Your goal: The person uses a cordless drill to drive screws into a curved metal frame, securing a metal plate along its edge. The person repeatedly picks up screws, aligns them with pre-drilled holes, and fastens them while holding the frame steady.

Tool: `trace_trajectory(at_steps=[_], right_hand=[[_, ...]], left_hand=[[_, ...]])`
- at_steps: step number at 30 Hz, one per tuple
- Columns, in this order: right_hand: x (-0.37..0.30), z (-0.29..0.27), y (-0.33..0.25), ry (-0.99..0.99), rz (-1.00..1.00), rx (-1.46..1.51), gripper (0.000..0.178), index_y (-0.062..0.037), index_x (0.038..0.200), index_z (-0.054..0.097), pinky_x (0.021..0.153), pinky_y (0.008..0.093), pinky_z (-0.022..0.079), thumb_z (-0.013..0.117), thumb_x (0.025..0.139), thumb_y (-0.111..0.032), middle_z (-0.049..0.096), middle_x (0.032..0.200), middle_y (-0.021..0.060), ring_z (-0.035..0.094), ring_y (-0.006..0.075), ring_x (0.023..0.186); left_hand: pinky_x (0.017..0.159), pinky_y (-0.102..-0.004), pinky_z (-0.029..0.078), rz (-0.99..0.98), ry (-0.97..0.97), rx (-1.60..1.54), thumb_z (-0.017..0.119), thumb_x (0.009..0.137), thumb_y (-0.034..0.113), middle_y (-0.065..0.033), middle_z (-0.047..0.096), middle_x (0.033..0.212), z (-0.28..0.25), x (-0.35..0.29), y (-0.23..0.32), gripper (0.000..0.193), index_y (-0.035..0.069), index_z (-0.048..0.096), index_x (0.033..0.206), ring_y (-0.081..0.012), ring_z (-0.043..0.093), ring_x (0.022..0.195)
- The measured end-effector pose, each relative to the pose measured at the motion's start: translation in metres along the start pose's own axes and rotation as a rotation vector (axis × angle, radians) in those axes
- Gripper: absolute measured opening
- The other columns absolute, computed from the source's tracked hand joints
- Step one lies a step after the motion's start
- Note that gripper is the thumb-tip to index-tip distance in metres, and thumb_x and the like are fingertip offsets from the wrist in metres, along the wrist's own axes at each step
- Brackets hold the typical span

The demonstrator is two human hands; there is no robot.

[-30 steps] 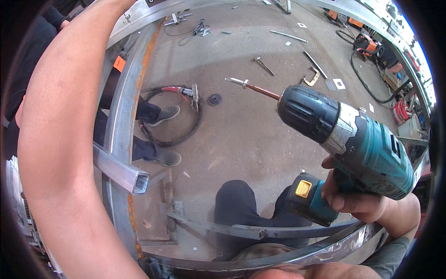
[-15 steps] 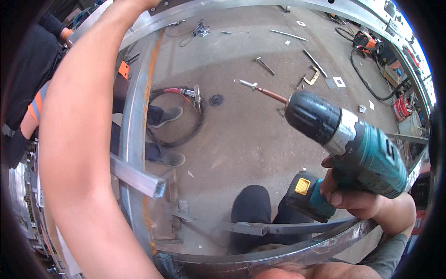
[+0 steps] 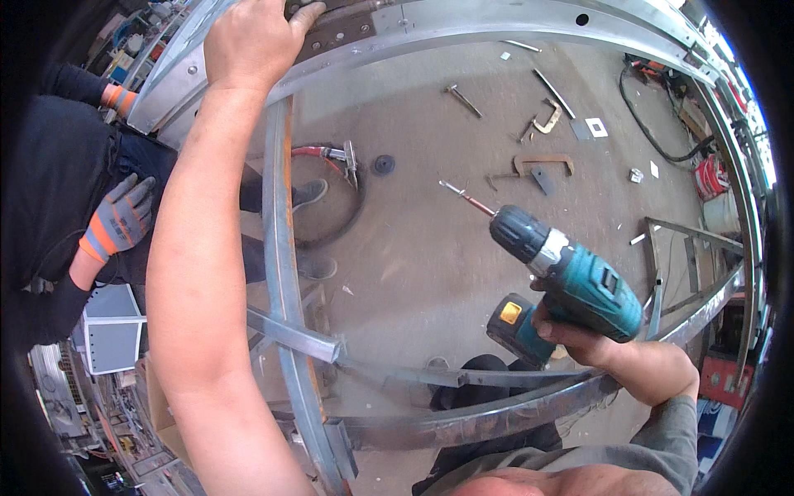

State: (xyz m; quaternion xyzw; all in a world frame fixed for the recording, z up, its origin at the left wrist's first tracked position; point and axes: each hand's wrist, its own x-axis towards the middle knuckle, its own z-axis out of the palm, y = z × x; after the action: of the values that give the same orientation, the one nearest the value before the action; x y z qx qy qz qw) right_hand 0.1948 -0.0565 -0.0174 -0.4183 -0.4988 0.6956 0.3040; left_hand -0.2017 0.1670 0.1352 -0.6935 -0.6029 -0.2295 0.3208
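My right hand (image 3: pixel 571 331) is wrapped round the handle of a teal and black cordless drill (image 3: pixel 591 289). A long coppery bit (image 3: pixel 480 205) points up and left from its chuck, with a silvery piece like a screw (image 3: pixel 449 188) at the tip, touching nothing. At the top left, my left hand (image 3: pixel 255 43) reaches to a silvery metal beam (image 3: pixel 463 31). Its thumb lies at a dark plate (image 3: pixel 354 31) with several bolt heads; its other fingers are mostly hidden, so I cannot tell what they hold.
A co-worker's gloved hand (image 3: pixel 122 217) hangs at the left. A steel bar (image 3: pixel 285 215) crosses below my left arm, and a square tube (image 3: pixel 306 341) juts over it. A curved steel rail (image 3: pixel 496 413) runs before my body. On the floor lie clamps (image 3: pixel 547 117), a hammer (image 3: pixel 465 101) and a hose-fed tool (image 3: pixel 349 164).
My view has shifted, bringing my left hand at the beam and the co-worker's gloved hand into sight. The drill, still in my right hand, appears smaller and further left.
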Motion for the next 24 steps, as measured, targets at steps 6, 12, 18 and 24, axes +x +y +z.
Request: trace_trajectory(at_steps=[6, 12, 18, 24], right_hand=[[0.000, -0.006, 0.000, -0.106, -0.037, -0.275, 0.031, -0.0104, 0.121, 0.062, 0.085, 0.0337, 0.050, 0.076, 0.094, -0.012, 0.064, 0.097, 0.0001, 0.059, 0.0143, 0.089], [0.012, -0.010, -0.010, -0.105, -0.350, -0.427, 0.030, -0.0090, 0.120, 0.066, 0.080, 0.0358, 0.053, 0.078, 0.094, -0.020, 0.069, 0.097, 0.0095, 0.064, 0.0225, 0.086], [0.012, -0.007, -0.011, -0.090, -0.297, -0.474, 0.021, -0.0093, 0.106, 0.070, 0.073, 0.0377, 0.055, 0.079, 0.091, -0.020, 0.069, 0.089, 0.0108, 0.066, 0.0291, 0.077], [0.015, 0.006, -0.018, 0.014, -0.388, -0.715, 0.022, -0.0105, 0.102, 0.070, 0.072, 0.0386, 0.056, 0.080, 0.085, -0.020, 0.070, 0.091, 0.0101, 0.068, 0.0310, 0.079]], left_hand=[[0.097, -0.0471, 0.052, 0.129, -0.193, 0.059, 0.076, 0.088, 0.045, -0.0171, 0.065, 0.129, 0.001, 0.022, -0.016, 0.066, 0.009, 0.059, 0.140, -0.0380, 0.065, 0.113], [0.106, -0.0454, 0.049, 0.214, -0.300, -0.040, 0.067, 0.093, 0.060, -0.0142, 0.062, 0.143, 0.024, 0.038, -0.053, 0.070, 0.019, 0.055, 0.149, -0.0357, 0.061, 0.127], [0.100, -0.0437, 0.053, 0.220, -0.152, -0.014, 0.064, 0.093, 0.065, -0.0105, 0.065, 0.140, 0.036, 0.023, -0.053, 0.069, 0.022, 0.056, 0.147, -0.0339, 0.064, 0.124], [0.091, -0.0434, 0.056, 0.291, -0.008, -0.074, 0.071, 0.087, 0.064, -0.0093, 0.071, 0.125, 0.040, 0.026, -0.052, 0.066, 0.019, 0.066, 0.135, -0.0323, 0.070, 0.110]])
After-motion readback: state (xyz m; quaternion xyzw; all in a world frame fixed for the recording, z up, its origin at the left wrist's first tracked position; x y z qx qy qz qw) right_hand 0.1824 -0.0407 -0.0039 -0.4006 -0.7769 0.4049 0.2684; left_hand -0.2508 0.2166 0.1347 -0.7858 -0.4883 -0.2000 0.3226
